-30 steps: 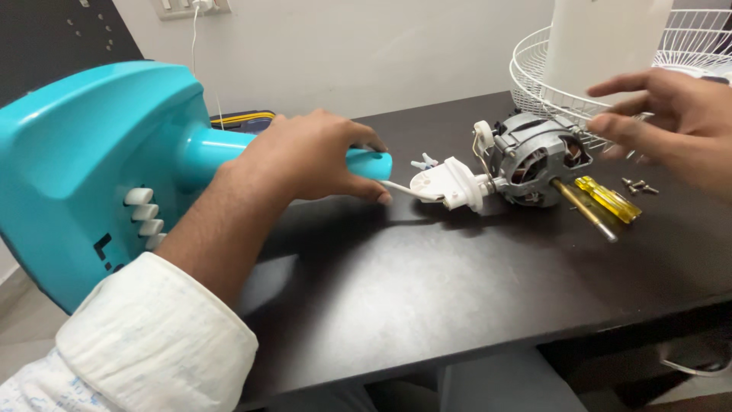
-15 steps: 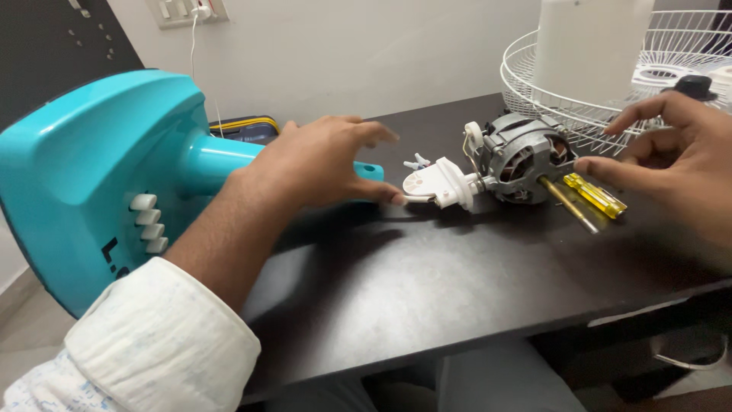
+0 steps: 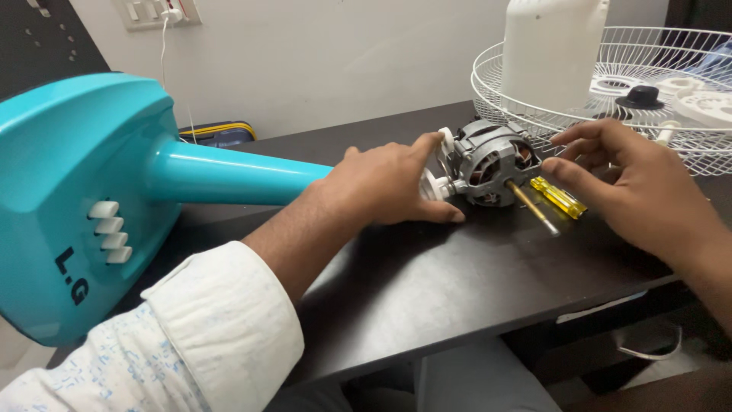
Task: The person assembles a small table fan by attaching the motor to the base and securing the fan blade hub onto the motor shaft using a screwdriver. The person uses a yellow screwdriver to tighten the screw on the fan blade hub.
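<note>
Bare fan motor [image 3: 488, 162] lying on its side on the dark table [image 3: 427, 282], just in front of the white wire fan guard [image 3: 610, 84]. Grey metal housing with copper windings visible through the openings; a brass-coloured shaft [image 3: 532, 207] projects toward the viewer, and a white plastic fitting sits at the opposite end. Left hand [image 3: 385, 187] rests against the white end, fingers loosely extended, index on top of the housing, gripping nothing. Right hand [image 3: 637, 187] hovers open beside the motor, above a yellow-handled screwdriver [image 3: 560, 198]. Teal fan stand [image 3: 99, 183] lies at left.
</note>
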